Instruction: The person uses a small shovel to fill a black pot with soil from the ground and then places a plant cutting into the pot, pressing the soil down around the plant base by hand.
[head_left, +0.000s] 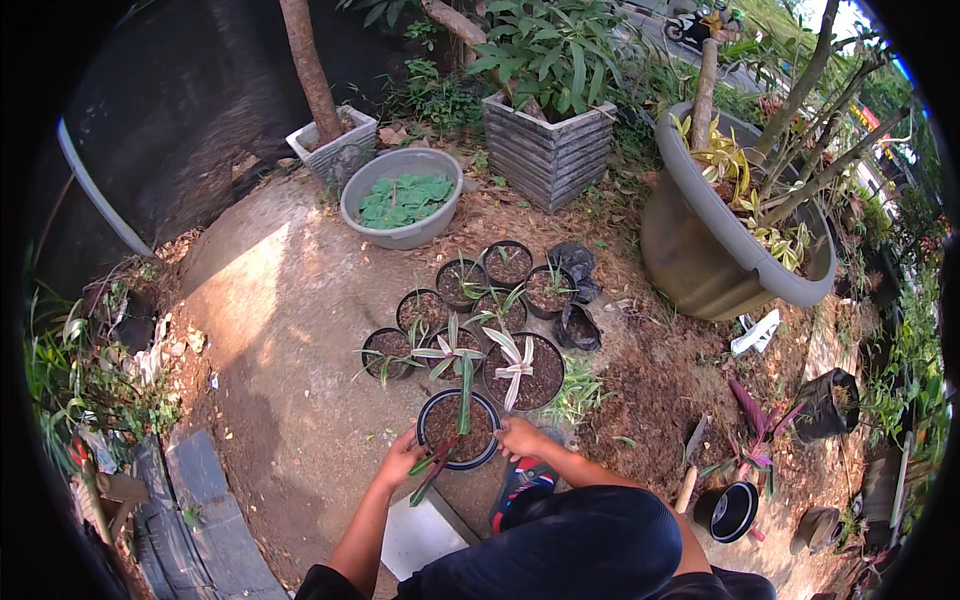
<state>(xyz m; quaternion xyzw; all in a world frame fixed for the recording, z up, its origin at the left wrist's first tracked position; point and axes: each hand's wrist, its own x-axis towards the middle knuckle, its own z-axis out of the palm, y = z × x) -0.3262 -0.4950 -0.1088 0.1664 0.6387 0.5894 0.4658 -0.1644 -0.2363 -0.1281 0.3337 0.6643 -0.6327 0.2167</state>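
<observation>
Between my hands is a round black plant pot (427, 452) filled with brown soil. A plant with long green and dark red leaves (465, 397) rises from it. My left hand (402, 454) grips the rim on the left side, fingers partly hidden behind the pot. On the opposite side, my right hand (517, 438) pinches the rim. Just beyond stands a wider pot with a pink-and-white-leaved plant (514, 367). Several smaller black pots with seedlings (424, 309) are grouped behind it.
A grey basin of green floating plants (401, 236) stands farther back. Square concrete planters (551, 154) and a large tilted pot (697, 255) border the ground. To my right lie a trowel (685, 487), an empty black pot (729, 514) and a purple-leaved plant (757, 427). A pale tile (420, 532) lies before me.
</observation>
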